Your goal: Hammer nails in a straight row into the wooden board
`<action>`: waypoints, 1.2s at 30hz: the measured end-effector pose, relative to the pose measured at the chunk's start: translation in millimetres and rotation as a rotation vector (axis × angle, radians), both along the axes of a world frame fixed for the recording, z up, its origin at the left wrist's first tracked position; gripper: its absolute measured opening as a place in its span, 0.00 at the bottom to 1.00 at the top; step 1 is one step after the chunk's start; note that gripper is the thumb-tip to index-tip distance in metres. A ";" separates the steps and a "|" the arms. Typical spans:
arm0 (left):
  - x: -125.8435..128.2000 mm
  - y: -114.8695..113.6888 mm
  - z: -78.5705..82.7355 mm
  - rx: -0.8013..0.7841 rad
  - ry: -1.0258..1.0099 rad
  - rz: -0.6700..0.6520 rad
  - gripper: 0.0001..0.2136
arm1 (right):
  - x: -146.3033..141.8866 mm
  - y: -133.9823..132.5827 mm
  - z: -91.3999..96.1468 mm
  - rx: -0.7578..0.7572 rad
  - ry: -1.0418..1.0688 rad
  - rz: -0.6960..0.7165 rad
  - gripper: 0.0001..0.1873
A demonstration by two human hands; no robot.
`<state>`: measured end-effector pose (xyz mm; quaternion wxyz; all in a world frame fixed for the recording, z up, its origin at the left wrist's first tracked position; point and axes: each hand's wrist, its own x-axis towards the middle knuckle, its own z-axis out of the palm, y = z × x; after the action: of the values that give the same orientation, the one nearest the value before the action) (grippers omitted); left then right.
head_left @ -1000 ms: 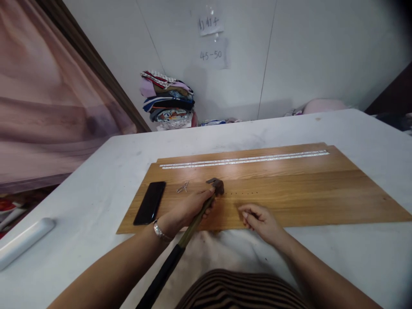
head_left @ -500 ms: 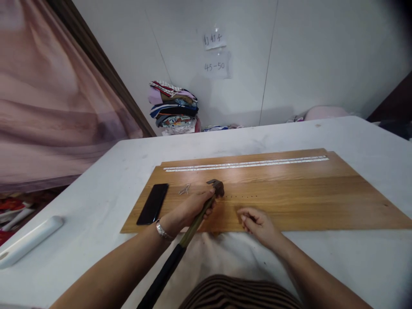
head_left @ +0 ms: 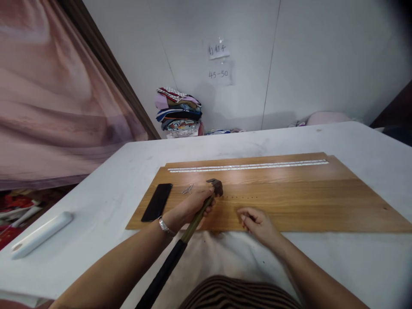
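My left hand (head_left: 195,204) is wrapped round a claw hammer (head_left: 192,227), gripping it high up, close to its dark metal head. The hammer slants down towards me, its black grip lowest. Below the head lies a wood-grain board (head_left: 305,193), with a row of small dark dots (head_left: 241,197) just right of the hammer. Near the board's front edge rests my right hand (head_left: 257,223), its fingers curled in; whether anything is inside them is hidden. A small heap of nails (head_left: 187,189) lies on the board, left of the hammer head.
A black phone (head_left: 157,202) lies on the board's left end. Two white measuring strips (head_left: 247,166) run along its far side. On the white table (head_left: 106,184) sits a long white plastic object (head_left: 41,235). Folded clothes (head_left: 180,112) are stacked by the wall, beside a pink curtain (head_left: 64,98).
The view has tilted up and turned slightly left, so the wall and table sit lower and further right in it. Both hands and the hammer keep nearly the same pose.
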<state>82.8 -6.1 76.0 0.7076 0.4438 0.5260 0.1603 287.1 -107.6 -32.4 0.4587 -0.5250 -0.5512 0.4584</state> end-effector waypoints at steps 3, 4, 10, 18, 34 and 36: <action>0.3 -0.8 -2.5 0.014 -0.004 -0.020 0.15 | 0.1 0.8 -3.7 0.005 0.000 -0.006 0.12; 0.7 -1.1 -2.9 0.007 -0.002 -0.023 0.15 | 0.1 0.9 -4.4 0.005 0.001 -0.007 0.12; 2.7 -0.7 -3.5 0.019 0.016 -0.010 0.14 | -0.2 0.8 -4.0 0.012 -0.019 0.001 0.12; 2.7 -1.6 -5.3 0.003 0.010 -0.028 0.14 | 0.4 2.6 -8.7 0.032 -0.057 0.009 0.14; 1.0 -2.1 -3.3 -0.003 0.031 -0.028 0.18 | -0.2 0.9 -10.0 0.060 -0.083 0.017 0.13; 1.3 -1.7 -3.0 -0.008 0.018 -0.019 0.18 | 0.3 0.4 -9.1 0.068 -0.104 0.012 0.13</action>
<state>84.1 -7.8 72.9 0.7061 0.4473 0.5287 0.1475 287.4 -107.2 -41.5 0.4441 -0.5292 -0.5926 0.4141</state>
